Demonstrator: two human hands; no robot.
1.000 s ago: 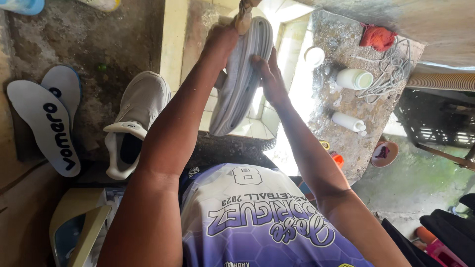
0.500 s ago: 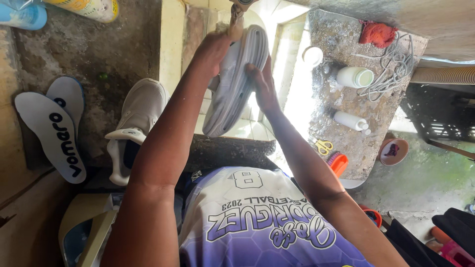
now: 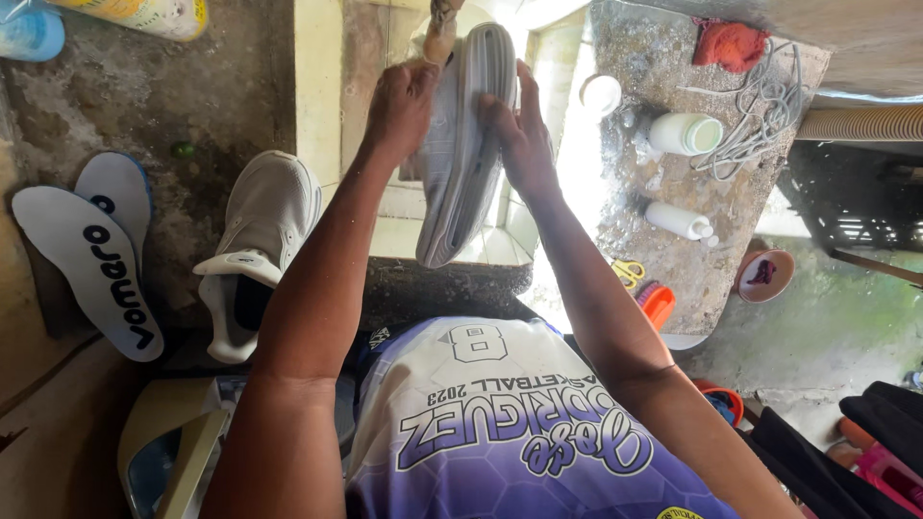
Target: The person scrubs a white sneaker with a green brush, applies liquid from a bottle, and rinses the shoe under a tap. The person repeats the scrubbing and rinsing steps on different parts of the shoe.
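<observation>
Grey-white mesh and a ridged pale sole marked the shoe (image 3: pixel 461 144), which was held up on edge, toe pointing down, over the tiled wash basin (image 3: pixel 404 226) in front of the person. The right hand (image 3: pixel 519 130) lay flat against the sole side with fingers spread and closed on the shoe, steadying it. The left hand (image 3: pixel 399 106) was curled shut around what looked like a brush handle (image 3: pixel 440 29) pressed to the upper. Scrubbing well here would likely call for the right hand to brace the sole firmly while the left worked short strokes along the fabric, keeping the shoe over the basin so runoff falls inside. The brush head itself was hidden behind the shoe and glare at the top washed out that part, so the bristles could not be made out. To the left, the matching shoe (image 3: pixel 255 250) lay on the concrete ledge (image 3: pixel 144 96), with two insoles (image 3: pixel 91 250) beside it. On the rough stone bench (image 3: pixel 673 269) to the right stood white bottles (image 3: pixel 685 133), a coil of cord (image 3: pixel 760 125), a red cloth (image 3: pixel 731 43) and an orange brush (image 3: pixel 656 303).
</observation>
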